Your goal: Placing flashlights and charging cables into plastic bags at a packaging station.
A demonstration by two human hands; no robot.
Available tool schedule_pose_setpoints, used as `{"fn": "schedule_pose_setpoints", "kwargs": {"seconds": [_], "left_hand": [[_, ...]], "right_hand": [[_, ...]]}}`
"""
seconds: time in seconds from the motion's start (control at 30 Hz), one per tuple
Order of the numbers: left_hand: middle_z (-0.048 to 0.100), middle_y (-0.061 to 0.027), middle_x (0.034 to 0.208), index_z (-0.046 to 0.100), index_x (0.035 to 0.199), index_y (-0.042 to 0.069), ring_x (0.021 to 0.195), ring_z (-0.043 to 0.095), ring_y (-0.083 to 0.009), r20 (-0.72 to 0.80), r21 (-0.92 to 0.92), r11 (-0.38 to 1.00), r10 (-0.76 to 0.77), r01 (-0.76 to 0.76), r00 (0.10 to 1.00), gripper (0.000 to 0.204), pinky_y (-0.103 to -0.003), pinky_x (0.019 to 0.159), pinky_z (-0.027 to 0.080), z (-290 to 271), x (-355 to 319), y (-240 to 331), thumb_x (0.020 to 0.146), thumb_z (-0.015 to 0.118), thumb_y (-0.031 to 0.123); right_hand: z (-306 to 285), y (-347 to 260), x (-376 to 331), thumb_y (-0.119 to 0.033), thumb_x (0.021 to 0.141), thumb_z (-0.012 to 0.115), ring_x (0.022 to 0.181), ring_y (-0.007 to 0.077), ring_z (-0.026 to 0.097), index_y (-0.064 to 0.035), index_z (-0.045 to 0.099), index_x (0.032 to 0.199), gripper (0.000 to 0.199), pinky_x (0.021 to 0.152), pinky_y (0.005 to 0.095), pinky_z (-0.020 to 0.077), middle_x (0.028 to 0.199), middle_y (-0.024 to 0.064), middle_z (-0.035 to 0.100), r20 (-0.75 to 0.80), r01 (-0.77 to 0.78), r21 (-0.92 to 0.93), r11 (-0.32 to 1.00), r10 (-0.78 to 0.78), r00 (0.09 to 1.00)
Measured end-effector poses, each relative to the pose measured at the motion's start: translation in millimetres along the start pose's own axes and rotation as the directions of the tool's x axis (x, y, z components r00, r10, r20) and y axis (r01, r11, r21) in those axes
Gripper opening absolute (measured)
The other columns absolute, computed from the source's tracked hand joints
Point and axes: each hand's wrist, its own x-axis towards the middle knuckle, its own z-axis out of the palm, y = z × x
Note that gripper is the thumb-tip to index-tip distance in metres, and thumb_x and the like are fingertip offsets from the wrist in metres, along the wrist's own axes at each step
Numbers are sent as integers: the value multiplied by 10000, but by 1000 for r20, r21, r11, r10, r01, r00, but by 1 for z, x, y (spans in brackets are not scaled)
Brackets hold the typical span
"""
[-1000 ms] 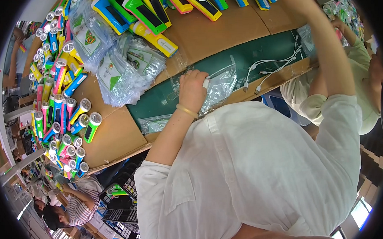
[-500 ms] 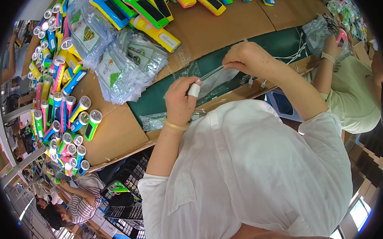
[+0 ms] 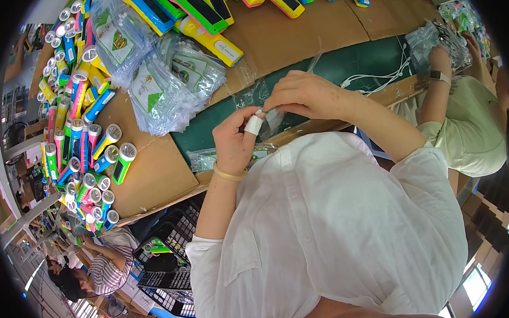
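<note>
My left hand (image 3: 235,138), with a white wrap on one finger and a pale band at the wrist, is closed in a pinch. My right hand (image 3: 308,95) meets it fingertip to fingertip over the table's green surface. A clear plastic bag (image 3: 273,120) is pinched between the two hands and hangs below the right fingers. Its held edge is mostly hidden by the fingers. Beyond my left hand lies a pile of clear printed bags (image 3: 158,98). To the right of my right hand, white cables (image 3: 384,84) lie loose on the green surface.
Colourful flashlights (image 3: 78,144) crowd the left side, and more solar-panel flashlights (image 3: 203,13) lie along the far cardboard (image 3: 317,34). A black crate (image 3: 168,271) stands below the table at left. A co-worker's hand (image 3: 440,60) is by wrapped packets at right.
My right hand has moved left and down toward my left hand, so the plastic bag is no longer stretched between them. The cables lie shifted. The co-worker's pink item is gone from view.
</note>
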Motion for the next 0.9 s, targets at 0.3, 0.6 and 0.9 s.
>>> {"fn": "schedule_pose_setpoints", "kwargs": {"seconds": [0.3, 0.6, 0.9], "left_hand": [[702, -78, 852, 727, 1006, 40, 694, 652, -189, -27, 62, 993, 98, -96, 995, 154, -300, 623, 519, 5, 0, 15, 858, 765, 64], [680, -114, 1083, 695, 887, 65, 790, 672, -278, 286, 5, 948, 304, -319, 909, 170, -343, 700, 547, -12, -4, 10, 744, 762, 2], [657, -87, 919, 702, 904, 63, 786, 670, -288, 442, -119, 887, 450, -446, 776, 281, -329, 665, 539, 0, 2, 20, 665, 674, -83]], "right_hand": [[-4, 2, -3, -87, 882, 717, 884, 256, 625, -91, 693, 985, 106, 810, 384, 481, 915, 42, 644, 23, -11, -49, 999, 12, 1000], [-77, 68, -16, -165, 902, 758, 914, 180, 664, -60, 707, 1163, 286, 829, 337, 525, 1054, 42, 714, 327, -552, 164, 817, 483, 812], [-104, 110, 86, -461, 849, 776, 1030, 410, 670, 27, 591, 1246, 656, 842, 449, 538, 1112, 264, 687, -415, -790, -312, 528, 672, 614]]}}
